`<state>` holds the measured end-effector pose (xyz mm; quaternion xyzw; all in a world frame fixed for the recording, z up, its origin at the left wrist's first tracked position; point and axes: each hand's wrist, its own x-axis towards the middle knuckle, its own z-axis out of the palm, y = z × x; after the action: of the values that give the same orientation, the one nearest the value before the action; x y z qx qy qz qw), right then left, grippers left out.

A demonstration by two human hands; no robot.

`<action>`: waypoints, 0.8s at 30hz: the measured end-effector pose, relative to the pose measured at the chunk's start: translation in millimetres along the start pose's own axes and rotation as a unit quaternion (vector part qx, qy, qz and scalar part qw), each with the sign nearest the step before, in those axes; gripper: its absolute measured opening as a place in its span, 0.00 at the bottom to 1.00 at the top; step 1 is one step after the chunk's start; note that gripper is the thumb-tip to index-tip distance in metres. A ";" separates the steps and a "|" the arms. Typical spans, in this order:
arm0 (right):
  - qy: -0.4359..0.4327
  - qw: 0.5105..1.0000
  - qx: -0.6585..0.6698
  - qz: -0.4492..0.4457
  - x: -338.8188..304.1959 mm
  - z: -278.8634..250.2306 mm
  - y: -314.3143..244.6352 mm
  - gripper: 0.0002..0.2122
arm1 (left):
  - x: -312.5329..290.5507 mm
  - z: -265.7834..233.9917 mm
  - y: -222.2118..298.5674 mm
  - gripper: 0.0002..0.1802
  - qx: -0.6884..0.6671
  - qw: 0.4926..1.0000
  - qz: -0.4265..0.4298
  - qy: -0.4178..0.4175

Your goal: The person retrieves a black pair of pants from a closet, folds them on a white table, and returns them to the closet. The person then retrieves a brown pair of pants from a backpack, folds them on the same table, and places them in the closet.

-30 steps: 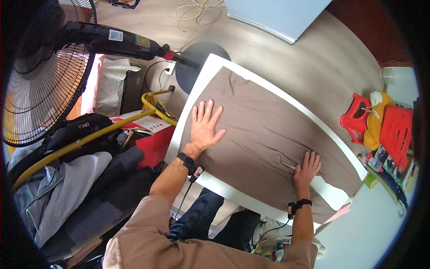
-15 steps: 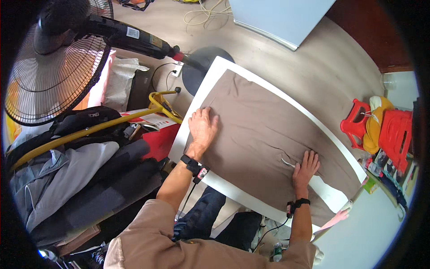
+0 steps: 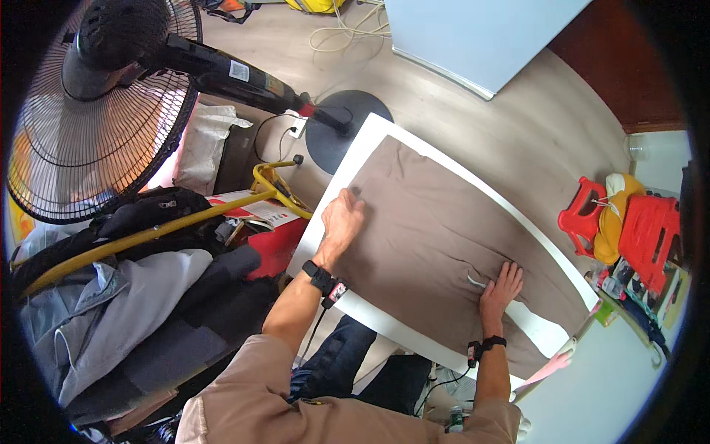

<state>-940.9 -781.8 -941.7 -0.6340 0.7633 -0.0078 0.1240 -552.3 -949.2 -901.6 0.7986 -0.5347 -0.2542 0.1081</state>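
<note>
A brown garment (image 3: 421, 222) lies spread over a white board-like tabletop (image 3: 353, 164), with wrinkles running across it. Near its right end a gap in the cloth bares a strip of the white surface. At the garment's left edge, my left hand (image 3: 343, 222) has its fingers curled in on the cloth, seemingly pinching it. Lying flat on the fabric beside the gap is my right hand (image 3: 501, 292), its fingers stretched out. A small white curved mark or slit shows just left of those fingers. Both wrists wear black bands with small devices and cables.
A black standing fan (image 3: 111, 111) fills the upper left, its round base (image 3: 347, 133) behind the table. A yellow metal frame (image 3: 148, 235) and piled clothes (image 3: 140, 311) crowd the left side. Red plastic stools (image 3: 645, 240) stand at right; a pale cabinet (image 3: 473, 37) is at the back.
My left hand has gone from lying flat to curled fingers at the garment's edge. My right hand stays flat on the cloth. The whole view has shifted slightly.
</note>
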 end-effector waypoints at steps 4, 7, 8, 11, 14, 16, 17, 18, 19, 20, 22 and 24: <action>-0.010 1.000 -0.002 -0.001 -1.3 -14.7 -1.6 0.31 | -6.9 -36.7 29.2 0.11 -0.040 0.997 0.033 -0.049; -0.028 1.000 -0.008 -0.006 -3.1 -13.4 3.4 0.31 | -1.9 -37.9 23.3 0.09 -0.061 0.997 0.048 0.016; -0.029 1.000 -0.008 -0.004 -4.0 -12.7 2.8 0.31 | 5.5 -26.2 12.7 0.09 -0.060 0.997 0.049 0.014; -0.049 0.999 -0.016 0.018 -1.6 -6.2 -0.5 0.31 | 21.7 0.7 -17.2 0.10 0.003 0.999 0.033 -0.001; -0.024 0.999 -0.035 -0.002 -12.5 1.7 10.4 0.31 | 21.6 9.8 -15.9 0.10 0.029 0.998 0.051 -0.024; -0.008 1.000 -0.028 0.002 -2.1 -2.4 1.6 0.32 | 23.2 8.4 -15.0 0.10 0.030 0.997 0.060 -0.024; -0.010 1.000 -0.027 0.003 -4.4 -2.0 2.9 0.32 | 20.0 8.1 -14.1 0.08 0.026 0.998 0.054 -0.016; -0.021 0.999 -0.026 0.007 -4.8 -2.4 5.7 0.32 | 19.6 8.6 -12.8 0.07 0.020 0.998 0.050 -0.006; -0.031 0.999 -0.025 0.010 -4.7 -3.3 7.2 0.32 | 20.0 9.5 -13.6 0.07 0.019 0.998 0.053 -0.007; -0.029 0.999 -0.026 0.012 -4.8 -4.3 7.2 0.32 | 20.4 11.3 -15.9 0.07 0.030 0.998 0.055 -0.004; -0.072 0.997 0.001 0.013 -5.6 -13.5 5.9 0.33 | 18.5 13.4 -14.2 0.07 0.036 0.997 0.061 -0.004; -0.090 0.995 -0.019 0.025 -7.9 -14.1 7.4 0.32 | 15.4 19.0 -10.7 0.07 0.050 0.997 0.059 0.001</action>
<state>-949.6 -774.8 -927.9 -0.6149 0.7649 0.0669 0.1802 -549.0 -957.0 -926.8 0.7704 -0.5928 -0.2195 0.0830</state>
